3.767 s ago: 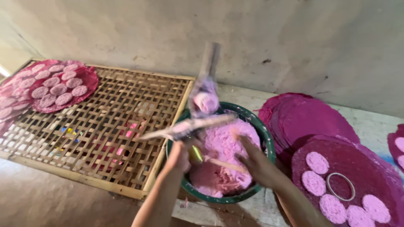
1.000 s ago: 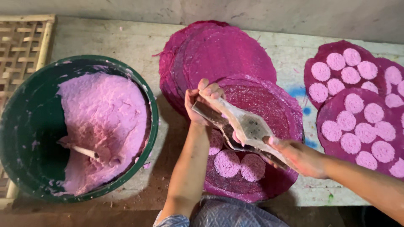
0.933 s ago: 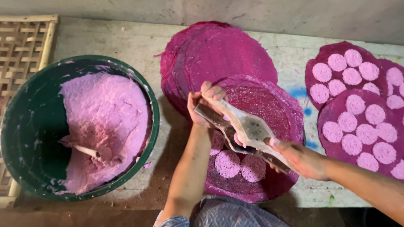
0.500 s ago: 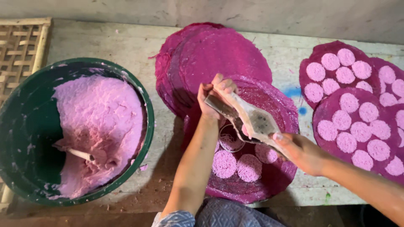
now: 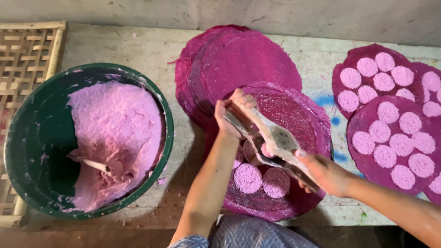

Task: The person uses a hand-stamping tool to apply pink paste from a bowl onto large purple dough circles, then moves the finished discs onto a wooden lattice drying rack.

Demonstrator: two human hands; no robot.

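Paddles [image 5: 271,138] now lower over magenta mat [image 5: 294,115], left hand [image 5: 229,115], right hand [image 5: 326,172] grip pinching worn flat blades

A basin [image 5: 27,151] of dough [image 5: 115,138] sits toward the surface's [image 5: 115,46] left edge, a stick [image 5: 94,164] lying in the dough. A slatted rack [image 5: 27,59] lies at the far left corner. A stack of round mats [image 5: 243,59] lies mid-surface toward the back edge; in front of it, near the front edge, another mat [image 5: 303,115] carries discs [image 5: 248,177]. More disc-laden mats [image 5: 390,105] lie along the right edge.
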